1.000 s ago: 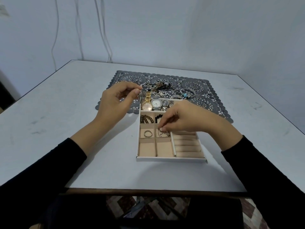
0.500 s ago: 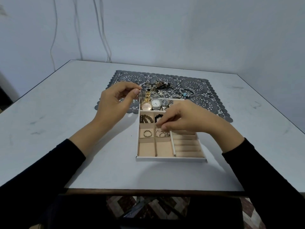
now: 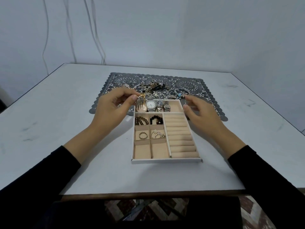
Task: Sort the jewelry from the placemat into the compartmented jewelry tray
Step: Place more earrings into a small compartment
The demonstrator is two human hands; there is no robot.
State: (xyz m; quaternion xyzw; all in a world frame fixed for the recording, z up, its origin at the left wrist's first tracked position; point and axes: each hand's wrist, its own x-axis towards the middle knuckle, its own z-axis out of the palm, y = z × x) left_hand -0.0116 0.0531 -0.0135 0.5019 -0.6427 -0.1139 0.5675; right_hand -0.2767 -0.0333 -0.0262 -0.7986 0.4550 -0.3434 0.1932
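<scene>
Within the jewelry tray's point(image 3: 166, 160) middle cells rings point(image 3: 143, 135) lie grouped by kind, at its far left corner the left hand point(image 3: 113, 109) pinches a fan-shaped ornament point(image 3: 140, 102), presumably awaiting a cell, at its far right corner the right hand point(image 3: 203, 113) hovers relaxed and empty, with unsorted jewelry point(image 3: 155, 87) on the placemat point(image 3: 206, 86) beyond.
</scene>
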